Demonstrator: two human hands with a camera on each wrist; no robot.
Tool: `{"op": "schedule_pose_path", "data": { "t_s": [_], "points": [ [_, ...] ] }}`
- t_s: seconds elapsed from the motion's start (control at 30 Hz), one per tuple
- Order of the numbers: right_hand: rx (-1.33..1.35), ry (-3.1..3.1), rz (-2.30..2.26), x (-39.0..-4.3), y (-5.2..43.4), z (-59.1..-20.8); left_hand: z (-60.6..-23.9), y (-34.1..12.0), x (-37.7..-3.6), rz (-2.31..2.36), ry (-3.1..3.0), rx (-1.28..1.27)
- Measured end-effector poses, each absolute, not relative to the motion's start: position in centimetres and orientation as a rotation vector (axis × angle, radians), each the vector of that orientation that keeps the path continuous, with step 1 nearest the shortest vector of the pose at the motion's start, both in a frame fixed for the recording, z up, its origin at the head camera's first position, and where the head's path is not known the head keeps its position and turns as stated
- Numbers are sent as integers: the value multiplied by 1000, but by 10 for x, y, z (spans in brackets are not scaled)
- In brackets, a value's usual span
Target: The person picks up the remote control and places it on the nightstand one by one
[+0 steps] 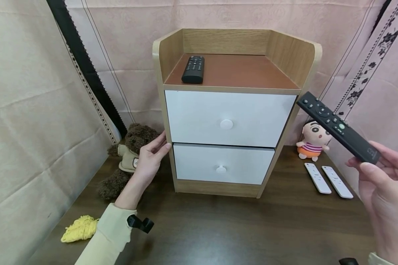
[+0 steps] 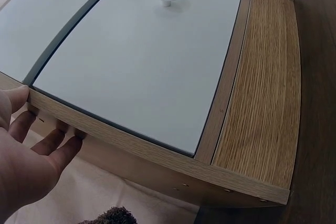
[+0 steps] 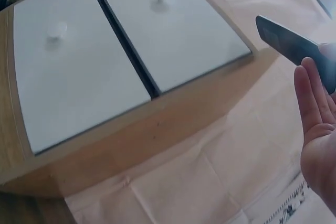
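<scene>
My right hand (image 1: 388, 184) pinches the lower end of a black remote control (image 1: 339, 127) between thumb and fingers. The remote is held up at a slant, right of a small wooden cabinet (image 1: 215, 187). With its fingers against the cabinet's left side and its thumb at the front edge, my left hand (image 1: 150, 156) touches it near the gap between the drawers. Both white drawers, the upper (image 1: 199, 114) and the lower (image 1: 195, 162), are closed, each with a round knob. A second black remote (image 1: 194, 70) lies on the cabinet's brown top, at the left.
Two white remotes (image 1: 317, 178) lie side by side on the dark table (image 1: 225, 228), before a small doll (image 1: 313, 140). Left of the cabinet sits a brown plush toy (image 1: 140, 136), partly behind my left hand. Yellow yarn (image 1: 80, 229) lies at front left. Pale cloth surrounds the table.
</scene>
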State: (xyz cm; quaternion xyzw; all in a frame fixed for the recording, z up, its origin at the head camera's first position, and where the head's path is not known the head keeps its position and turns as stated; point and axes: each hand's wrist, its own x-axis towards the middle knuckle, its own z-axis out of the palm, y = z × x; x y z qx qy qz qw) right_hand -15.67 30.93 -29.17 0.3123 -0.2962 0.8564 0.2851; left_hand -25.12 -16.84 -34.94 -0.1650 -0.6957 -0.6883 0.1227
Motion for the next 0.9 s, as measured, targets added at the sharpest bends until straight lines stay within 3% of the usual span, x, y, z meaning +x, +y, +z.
{"op": "schedule_pose_path", "data": {
  "t_s": [0.1, 0.4, 0.9],
  "points": [
    [748, -871, 2239, -158, 300, -284, -349, -168, -251, -2010, -2028, -481],
    [833, -886, 2182, -172, 270, -260, -347, -168, -252, -2019, -2020, -480],
    [440, -1286, 1788, -183, 209, -215, -347, -168, -251, -2050, -2021, -454]
  ]
}}
